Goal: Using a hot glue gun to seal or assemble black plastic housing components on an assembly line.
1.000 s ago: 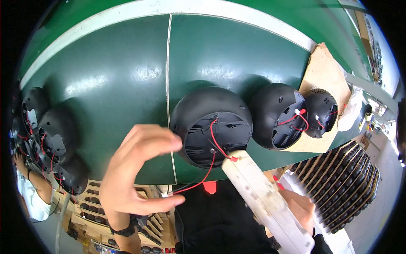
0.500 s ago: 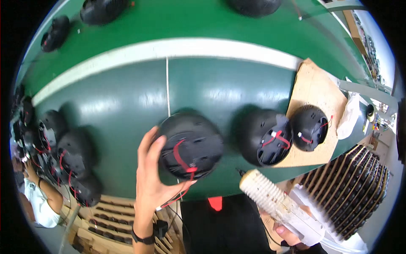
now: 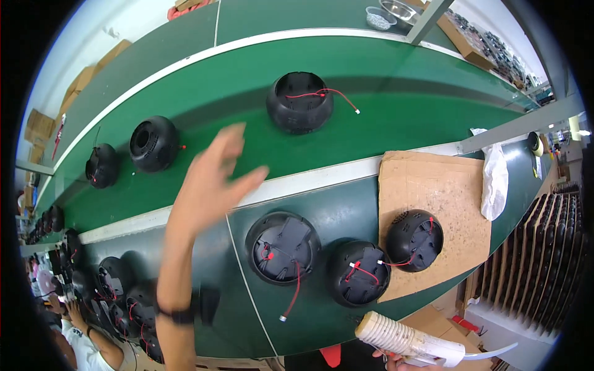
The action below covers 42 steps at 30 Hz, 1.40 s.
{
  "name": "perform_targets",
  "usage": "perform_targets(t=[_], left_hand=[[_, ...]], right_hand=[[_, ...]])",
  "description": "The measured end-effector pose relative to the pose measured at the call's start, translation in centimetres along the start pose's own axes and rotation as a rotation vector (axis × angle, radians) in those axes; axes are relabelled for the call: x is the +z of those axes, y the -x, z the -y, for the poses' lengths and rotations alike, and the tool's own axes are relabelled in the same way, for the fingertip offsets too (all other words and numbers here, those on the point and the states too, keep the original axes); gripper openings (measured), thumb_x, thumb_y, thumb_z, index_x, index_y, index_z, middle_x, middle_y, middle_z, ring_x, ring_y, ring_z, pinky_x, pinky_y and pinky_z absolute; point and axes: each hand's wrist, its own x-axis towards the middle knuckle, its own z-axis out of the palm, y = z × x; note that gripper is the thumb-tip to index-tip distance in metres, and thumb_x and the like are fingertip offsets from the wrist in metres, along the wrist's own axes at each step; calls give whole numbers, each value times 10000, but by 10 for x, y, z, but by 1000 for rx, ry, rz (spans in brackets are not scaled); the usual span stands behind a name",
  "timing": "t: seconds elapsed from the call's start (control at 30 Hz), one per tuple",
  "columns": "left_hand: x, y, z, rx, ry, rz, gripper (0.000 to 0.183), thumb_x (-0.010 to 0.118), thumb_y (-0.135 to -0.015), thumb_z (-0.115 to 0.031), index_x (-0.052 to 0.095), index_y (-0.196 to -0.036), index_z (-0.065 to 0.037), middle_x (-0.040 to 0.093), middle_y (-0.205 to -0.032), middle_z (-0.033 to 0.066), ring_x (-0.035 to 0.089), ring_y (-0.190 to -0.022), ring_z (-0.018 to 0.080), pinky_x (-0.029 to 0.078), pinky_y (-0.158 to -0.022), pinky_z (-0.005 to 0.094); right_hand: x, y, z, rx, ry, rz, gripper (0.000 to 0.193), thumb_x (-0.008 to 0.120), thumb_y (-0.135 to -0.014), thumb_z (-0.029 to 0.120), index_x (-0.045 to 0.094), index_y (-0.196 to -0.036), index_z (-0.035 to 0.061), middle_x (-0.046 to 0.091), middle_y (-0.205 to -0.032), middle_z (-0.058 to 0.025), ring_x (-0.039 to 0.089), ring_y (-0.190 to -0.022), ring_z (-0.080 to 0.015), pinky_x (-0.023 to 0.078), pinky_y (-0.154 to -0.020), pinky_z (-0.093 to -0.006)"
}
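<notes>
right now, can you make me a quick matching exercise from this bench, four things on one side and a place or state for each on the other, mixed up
Things:
1. left hand
2. white ribbed tool
3. cardboard sheet
4. clear plastic tub

Places and states:
A. beside a metal bowl, near the top of the picture
B. flat beneath a black round shell
C. open, with nothing in its grasp
D. held in the right hand

Right pairs: 1-C, 2-D, 3-B, 4-A
</notes>
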Motion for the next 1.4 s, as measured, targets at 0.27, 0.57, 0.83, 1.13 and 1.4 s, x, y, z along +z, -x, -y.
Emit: perform_targets(t=[0.27,0.57,0.83,1.13,1.4], left_hand=[[53,-158,41,293,-423,-182,1269,900,-548,-533,312,-1510,50,559,-1301,365,585,-1202,492,489,-1058,468],[-57,147,52,-175,-196,-93,935,992,-480,-399,617,-1251,-26,551,-1397,181,561,-1258,286,400,-1103,418],[64,308,37,-144,-124,43,641,1006,-502,-309,715,-1051,-151,295,-1574,316,383,-1424,505,418,-1101,536],[79,291,31,-121,-21,-45,361,976,-546,-198,774,-841,-145,329,-1502,211,356,-1411,497,382,-1135,562],[62,284,45,-18,208,-85,227,898,-631,-100,740,-793,-95,486,-1350,177,521,-1260,448,471,-1008,529]], right_hand=[[-1,25,-35,239,-211,222,494,741,-831,323,686,-1164,-39,734,-1028,-185,735,-922,-302,573,-871,-409],[-5,74,-55,576,-447,238,469,737,-840,297,687,-1163,-39,736,-1041,-187,736,-936,-304,577,-872,-410],[19,59,-7,602,-395,249,447,737,-841,268,686,-1164,-38,736,-1046,-189,736,-941,-307,580,-868,-410],[29,63,48,483,-215,305,419,739,-839,219,684,-1167,-36,736,-1048,-193,736,-941,-314,584,-859,-410],[53,31,68,383,-191,397,399,742,-837,177,683,-1169,-35,735,-1050,-197,735,-942,-321,589,-851,-409]])
